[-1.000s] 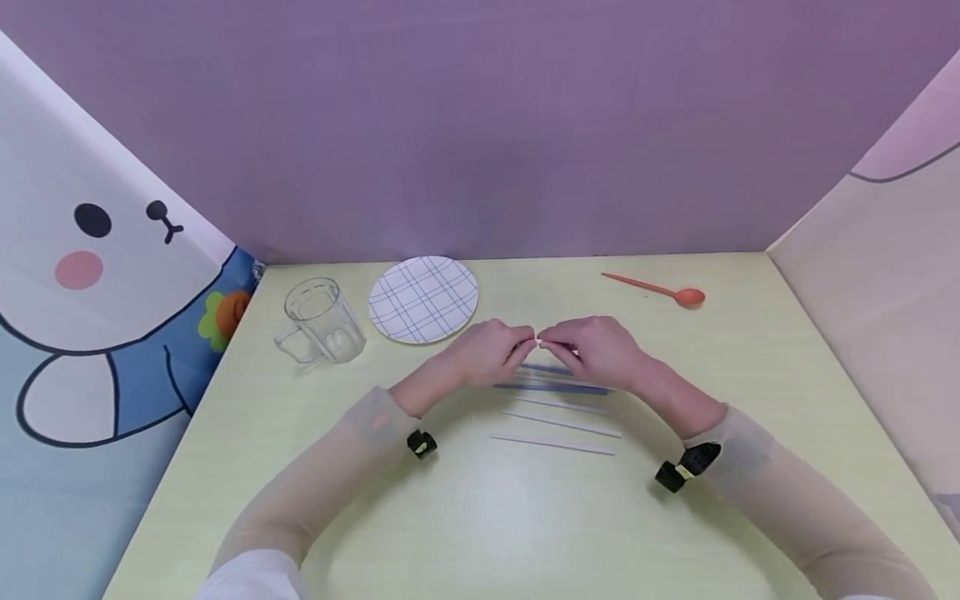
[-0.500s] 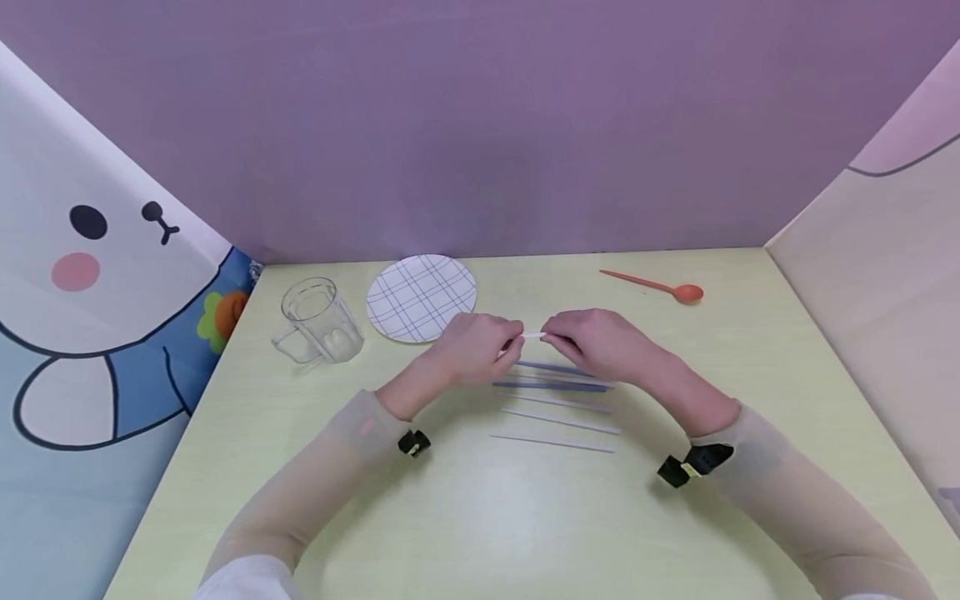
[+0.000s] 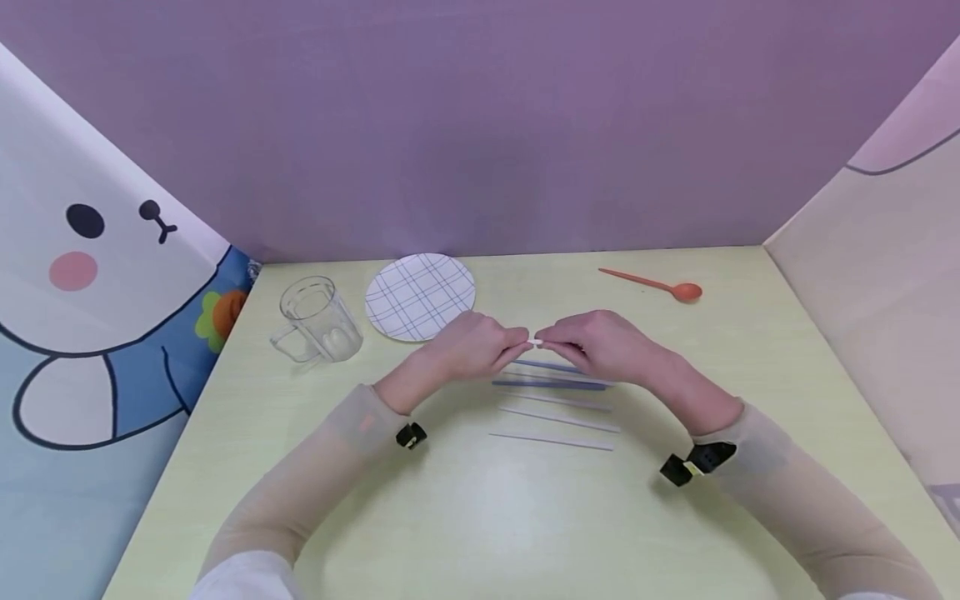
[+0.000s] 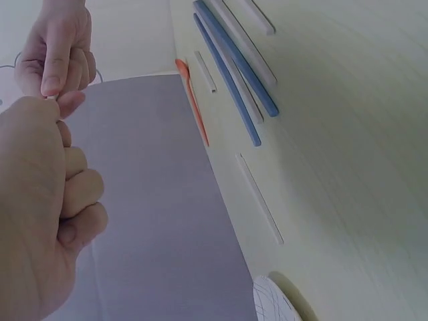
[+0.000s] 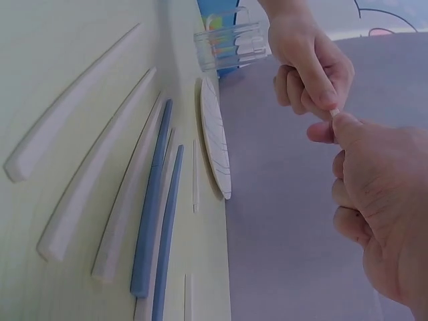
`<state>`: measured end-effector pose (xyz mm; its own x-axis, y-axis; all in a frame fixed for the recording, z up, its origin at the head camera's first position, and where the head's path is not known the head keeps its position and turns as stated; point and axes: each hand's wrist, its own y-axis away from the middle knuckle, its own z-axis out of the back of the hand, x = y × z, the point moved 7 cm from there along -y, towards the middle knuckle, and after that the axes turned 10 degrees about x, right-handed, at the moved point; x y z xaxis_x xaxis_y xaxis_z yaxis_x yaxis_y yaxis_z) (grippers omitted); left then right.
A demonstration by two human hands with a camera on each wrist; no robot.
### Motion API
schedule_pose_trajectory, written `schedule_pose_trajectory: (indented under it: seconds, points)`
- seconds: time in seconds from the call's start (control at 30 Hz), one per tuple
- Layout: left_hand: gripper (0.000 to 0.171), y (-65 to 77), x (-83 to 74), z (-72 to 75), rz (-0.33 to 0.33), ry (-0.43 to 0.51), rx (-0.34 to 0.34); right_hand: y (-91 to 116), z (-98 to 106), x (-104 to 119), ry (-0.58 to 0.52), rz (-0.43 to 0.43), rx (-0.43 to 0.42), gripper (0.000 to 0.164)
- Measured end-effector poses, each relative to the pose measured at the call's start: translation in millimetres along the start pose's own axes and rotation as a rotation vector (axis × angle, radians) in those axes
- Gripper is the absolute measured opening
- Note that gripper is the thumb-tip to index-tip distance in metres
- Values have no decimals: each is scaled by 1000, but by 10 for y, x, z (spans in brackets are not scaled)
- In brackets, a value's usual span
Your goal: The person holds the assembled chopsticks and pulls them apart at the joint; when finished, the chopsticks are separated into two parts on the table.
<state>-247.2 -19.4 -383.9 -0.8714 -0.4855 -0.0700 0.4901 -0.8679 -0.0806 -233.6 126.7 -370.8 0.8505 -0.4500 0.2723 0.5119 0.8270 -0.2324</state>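
Just above the table, both hands meet fingertip to fingertip. My left hand (image 3: 480,346) and my right hand (image 3: 600,342) pinch a small white stick (image 3: 535,342) from either side. Only a short bit of it shows between them; the fingers hide the rest. Below the hands, several white strips (image 3: 551,442) and two blue strips (image 3: 551,385) lie roughly side by side. Past the blue ones, the left wrist view has two more thin white pieces, a longer piece (image 4: 261,199) and a shorter piece (image 4: 206,71).
A clear mug (image 3: 321,321) with a handle stands at the back left. Beside it lies a round white plate (image 3: 420,296) with blue grid lines, near my left hand. At the back right is an orange spoon (image 3: 686,292). A purple backdrop (image 3: 480,125) rises behind the table.
Half a second ago the hands were slightly farther apart, with more of the white stick showing. Now their fingertips are close together again. The strips on the table lie as before.
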Motion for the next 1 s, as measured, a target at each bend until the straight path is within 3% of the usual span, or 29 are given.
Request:
schedule_pose_trajectory:
  seconds: [0.1, 0.37, 0.67, 1.0]
  points:
    - [32, -6, -2, 1, 5, 4, -6, 12, 11, 1, -2, 5, -18, 16]
    - [33, -26, -19, 48, 98, -32, -53, 18, 45, -9, 19, -18, -87, 18]
    - [32, -25, -60, 40, 30, -49, 0, 56, 66, -13, -47, 56, -34, 19]
    - [32, -31, -48, 44, 70, -4, -12, 58, 68, -22, -33, 27, -57, 22]
